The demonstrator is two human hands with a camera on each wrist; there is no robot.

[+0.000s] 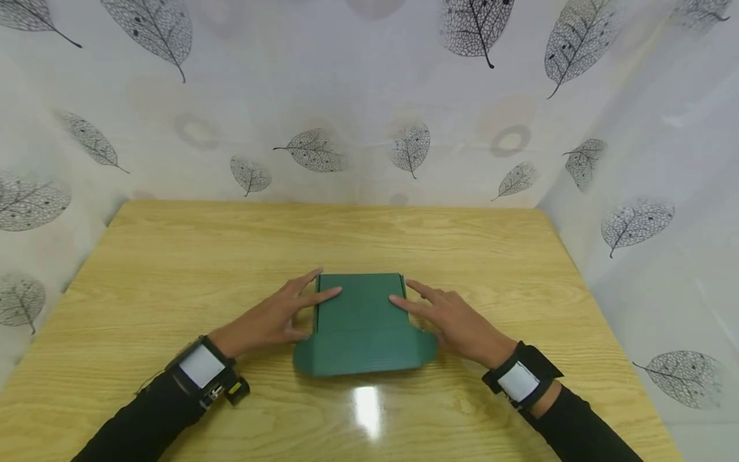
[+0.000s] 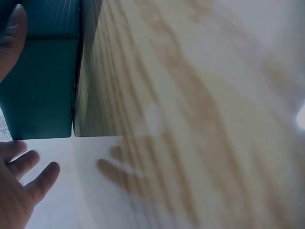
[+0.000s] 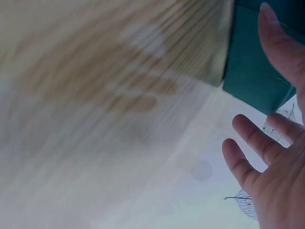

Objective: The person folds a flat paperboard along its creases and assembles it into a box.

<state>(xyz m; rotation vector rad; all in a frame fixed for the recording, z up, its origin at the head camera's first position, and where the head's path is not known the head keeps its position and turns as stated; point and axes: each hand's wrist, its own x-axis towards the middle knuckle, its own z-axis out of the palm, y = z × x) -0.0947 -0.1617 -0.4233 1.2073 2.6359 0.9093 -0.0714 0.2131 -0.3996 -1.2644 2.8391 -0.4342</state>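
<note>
A green cardboard mailer box lies on the table, its front flap with rounded side ears sticking out toward me. At its left side is my left hand, index finger stretched over the top, thumb by the flap's left ear. On the opposite side, my right hand lays its index finger on the top's right edge, another finger extended along that side. In the left wrist view the box's green side stands between thumb and fingers. The right wrist view likewise shows spread, fairly straight fingers beside the green side.
The glossy wooden table reflects light in front of the box. A pale curtain printed with grey leaves hangs behind the table and along both sides. Each wrist wears a strapped device, such as the left wristband.
</note>
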